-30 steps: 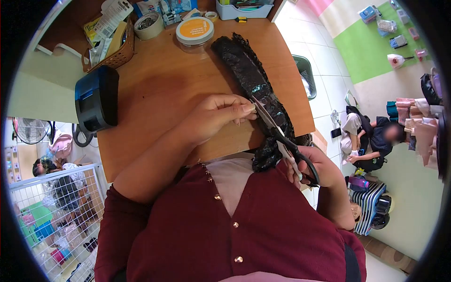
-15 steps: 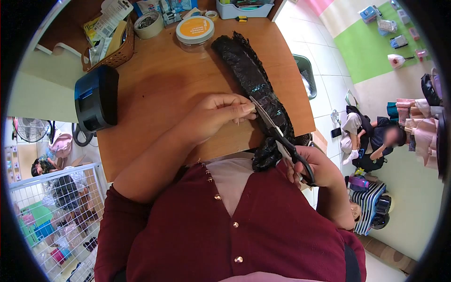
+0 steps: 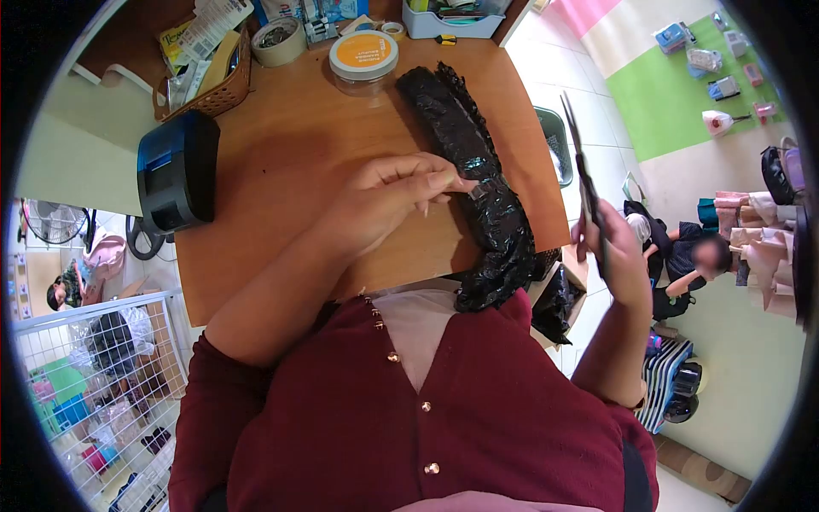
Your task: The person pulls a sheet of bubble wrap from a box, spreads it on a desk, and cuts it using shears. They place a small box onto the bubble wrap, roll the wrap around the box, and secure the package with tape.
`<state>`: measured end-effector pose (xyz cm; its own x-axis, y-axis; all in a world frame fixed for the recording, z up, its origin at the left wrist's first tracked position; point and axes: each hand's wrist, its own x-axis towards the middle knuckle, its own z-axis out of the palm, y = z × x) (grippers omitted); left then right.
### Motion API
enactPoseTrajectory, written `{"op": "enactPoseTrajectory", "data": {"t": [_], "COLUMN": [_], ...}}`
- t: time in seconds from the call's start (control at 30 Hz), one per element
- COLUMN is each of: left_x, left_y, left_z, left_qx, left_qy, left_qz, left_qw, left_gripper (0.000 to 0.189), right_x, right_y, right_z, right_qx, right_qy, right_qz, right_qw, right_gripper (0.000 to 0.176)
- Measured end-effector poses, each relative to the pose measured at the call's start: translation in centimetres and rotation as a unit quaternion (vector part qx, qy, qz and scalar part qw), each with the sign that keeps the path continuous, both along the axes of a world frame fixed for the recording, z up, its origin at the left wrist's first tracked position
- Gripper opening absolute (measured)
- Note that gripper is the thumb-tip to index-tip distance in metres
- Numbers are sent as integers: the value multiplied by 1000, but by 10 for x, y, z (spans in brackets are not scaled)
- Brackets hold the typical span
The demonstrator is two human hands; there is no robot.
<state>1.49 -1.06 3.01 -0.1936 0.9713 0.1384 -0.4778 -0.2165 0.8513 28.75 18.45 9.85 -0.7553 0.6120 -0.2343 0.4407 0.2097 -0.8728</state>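
A long parcel wrapped in shiny black plastic (image 3: 456, 136) lies slanting across the right side of the wooden desk (image 3: 290, 196), its lower end at the desk's front edge. Fingertips of my left hand (image 3: 405, 189) are pinched together at the parcel's left side, around its middle; a small scrap shows at the tips, too small to name. Off to the right, past the desk edge, my right hand (image 3: 610, 243) grips dark-handled scissors (image 3: 583, 158), blades pointing up and apart from the parcel.
A round tub with an orange lid (image 3: 364, 56), a wicker basket (image 3: 205, 98), a tape roll (image 3: 278, 43) and a black device (image 3: 177, 171) stand on the desk. An open box (image 3: 576, 294) is below its right edge. A person (image 3: 693, 260) sits far right.
My right hand and the scissors have moved right and up, away from the parcel, and the blades now point upward. My left hand stays at the parcel. The whole view has shifted slightly.
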Motion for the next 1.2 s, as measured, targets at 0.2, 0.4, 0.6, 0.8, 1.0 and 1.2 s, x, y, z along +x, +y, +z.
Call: {"op": "enactPoseTrajectory", "data": {"t": [0.2, 0.4, 0.6, 0.8, 1.0, 1.2], "left_x": [5, -4, 3, -4, -7, -10], "left_y": [3, -1, 6, 5, 0, -2], "left_z": [4, 0, 1, -9, -5, -5], "left_qx": [-41, -84, -35, -50, -67, -73], "left_qy": [170, 189, 126, 158, 159, 138], "left_qz": [-21, -19, -6, -15, -25, 4], "left_qw": [984, 978, 991, 986, 985, 988], "left_gripper": [30, 33, 34, 22, 32, 23], "right_x": [-46, -60, -72, -85, -92, -105], "right_y": [-4, -1, 3, -3, -12, -9], "right_z": [-17, -17, -25, -14, -3, 5], "right_qx": [256, 372, 403, 409, 444, 428], "right_qy": [-242, -301, -284, -311, -377, -450], "right_qz": [-45, 18, 29, 35, 43, 75], "right_qw": [935, 878, 870, 857, 812, 780], "right_gripper": [62, 57, 56, 51, 48, 42]}}
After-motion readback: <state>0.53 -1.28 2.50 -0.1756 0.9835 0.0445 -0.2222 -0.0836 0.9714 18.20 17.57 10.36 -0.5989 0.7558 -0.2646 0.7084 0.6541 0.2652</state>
